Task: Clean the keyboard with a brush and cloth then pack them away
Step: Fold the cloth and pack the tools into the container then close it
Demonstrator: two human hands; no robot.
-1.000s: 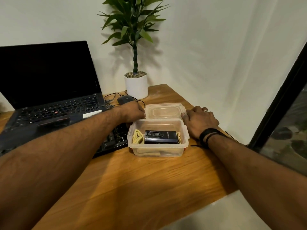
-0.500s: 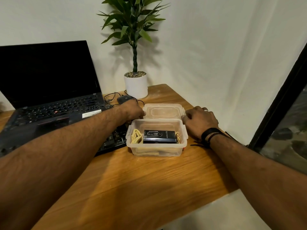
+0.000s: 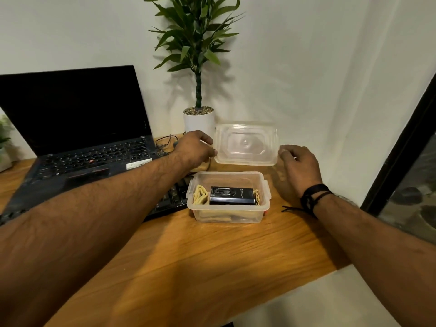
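Two hands are at work here, and I describe the scene from the big things to the small ones. The wooden desk (image 3: pixel 212 263) carries an open laptop (image 3: pixel 77 138), a potted plant (image 3: pixel 199 119) and, partly hidden under my left forearm, the black keyboard (image 3: pixel 171 200). In front of me stands the clear plastic box (image 3: pixel 227 212), without its cover. Inside it I see the folded yellow cloth (image 3: pixel 200 197) and on top a small black case (image 3: pixel 232 196); I judge that this is the brush, but I cannot confirm it. The clear lid (image 3: pixel 246 145) is in the air behind the box, tilted up toward me. My left hand (image 3: pixel 194 149) pinches its left edge and my right hand (image 3: pixel 298 165) grips its right edge with curled fingers. So I think the packing step is nearly finished. The next move needs the lid lowered flat, its corners matched with the box rim, then pressed down until it closes.
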